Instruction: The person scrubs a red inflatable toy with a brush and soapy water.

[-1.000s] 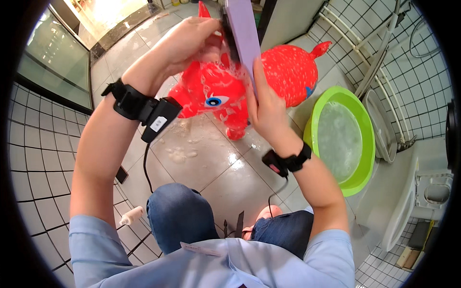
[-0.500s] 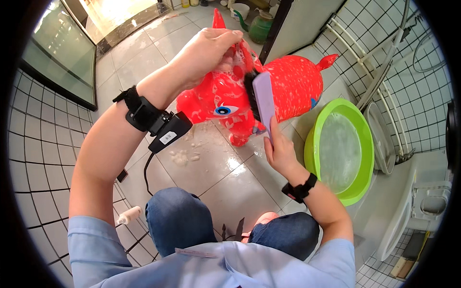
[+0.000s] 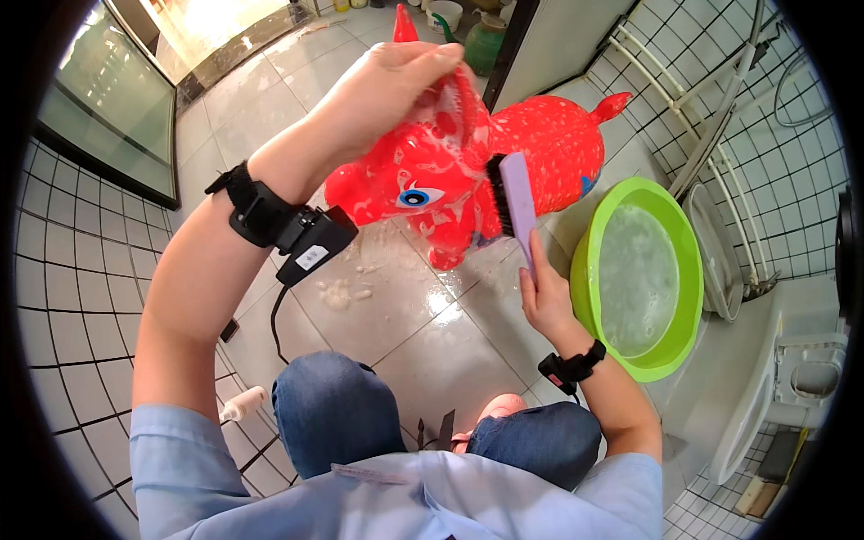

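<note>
A red inflatable bouncy animal stands on the tiled floor in front of me, its painted blue eye and soap-streaked head turned to the left. At the top of its head, my left hand is closed on one ear, which it holds up; the fingertips are partly hidden. My right hand grips the handle of a lilac scrubbing brush. The brush's black bristles face left, by the side of the animal's neck; whether they touch it I cannot tell. Foam lies along the ear and head.
To the right stands a lime-green basin of cloudy, sudsy water. A white toilet is at the far right. A white bottle lies by the left wall. Foam spots the floor. A green watering can stands behind the animal.
My right hand has drawn the brush to the right and slightly down, off the animal's cheek and ear. My left hand has lifted the ear a little, showing its foamy side.
</note>
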`<action>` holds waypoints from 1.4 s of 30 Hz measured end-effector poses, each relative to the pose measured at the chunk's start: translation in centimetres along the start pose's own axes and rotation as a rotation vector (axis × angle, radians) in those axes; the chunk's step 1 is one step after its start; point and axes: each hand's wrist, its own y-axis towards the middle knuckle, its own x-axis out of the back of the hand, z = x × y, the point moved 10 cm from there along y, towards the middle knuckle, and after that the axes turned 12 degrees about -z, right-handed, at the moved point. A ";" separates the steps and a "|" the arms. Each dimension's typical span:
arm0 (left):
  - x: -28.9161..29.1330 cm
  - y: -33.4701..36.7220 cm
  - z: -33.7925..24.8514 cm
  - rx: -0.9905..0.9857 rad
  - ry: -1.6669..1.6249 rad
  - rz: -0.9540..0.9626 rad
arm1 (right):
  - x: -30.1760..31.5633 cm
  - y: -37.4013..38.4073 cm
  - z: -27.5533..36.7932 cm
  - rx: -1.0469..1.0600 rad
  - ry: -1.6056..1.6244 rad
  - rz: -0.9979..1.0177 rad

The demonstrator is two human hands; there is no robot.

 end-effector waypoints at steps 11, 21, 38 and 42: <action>-3.9 -1.4 -2.3 -0.584 0.420 0.241 | 1.6 -0.3 -0.7 -0.245 0.265 -0.120; -4.2 -0.5 -2.6 -0.462 0.495 0.071 | 1.5 -0.3 -0.8 -0.303 0.344 -0.161; -4.1 -0.4 -0.5 -0.109 0.031 0.360 | 3.0 3.0 7.0 0.275 -0.092 -0.194; -3.4 -0.7 -1.0 -0.045 -0.179 0.416 | 3.2 7.1 11.9 0.447 -0.247 -0.314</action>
